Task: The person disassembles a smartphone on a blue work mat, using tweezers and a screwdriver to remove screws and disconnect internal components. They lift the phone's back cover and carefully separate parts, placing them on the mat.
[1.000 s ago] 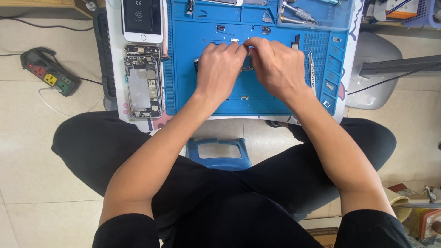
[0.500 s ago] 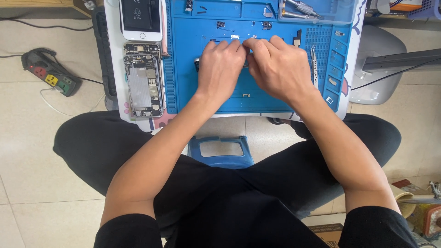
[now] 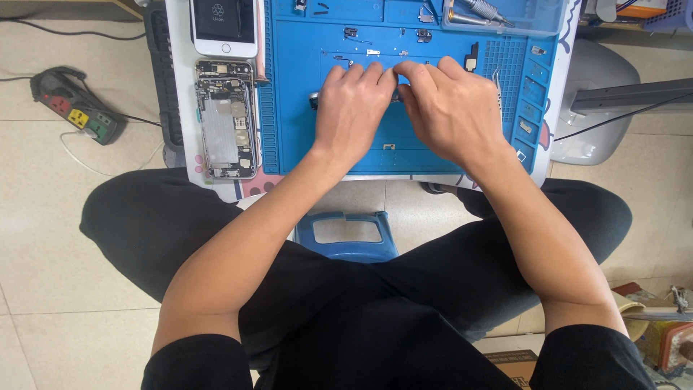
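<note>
**Both hands closed over a small dark part, mid-mat**

My left hand [image 3: 354,108] and right hand [image 3: 451,108] meet fingertip to fingertip over the middle of the blue repair mat [image 3: 296,144]. Between them sits a small dark part [image 3: 316,100]; only its left end peeks out beside my left knuckles, the rest is covered. Left fingers are curled down over it; right thumb and forefinger are drawn together at its right end. Whether they actually pinch it I cannot tell, the contact is hidden.

Judgement on doing this well: keep both wrists low on the mat, hold the part down with the left, and work only with the right fingertips. Loose screws and brackets [image 3: 351,32] lie just beyond the fingers, so no sweeping motion.

The opened phone chassis [image 3: 225,119] lies at the left of the mat, the detached screen [image 3: 224,25] above it, tweezers [image 3: 498,79] to the right.

Versus a second ago: hands hold the same posture over the same spot; the only change is that my view has tipped slightly downward.
</note>
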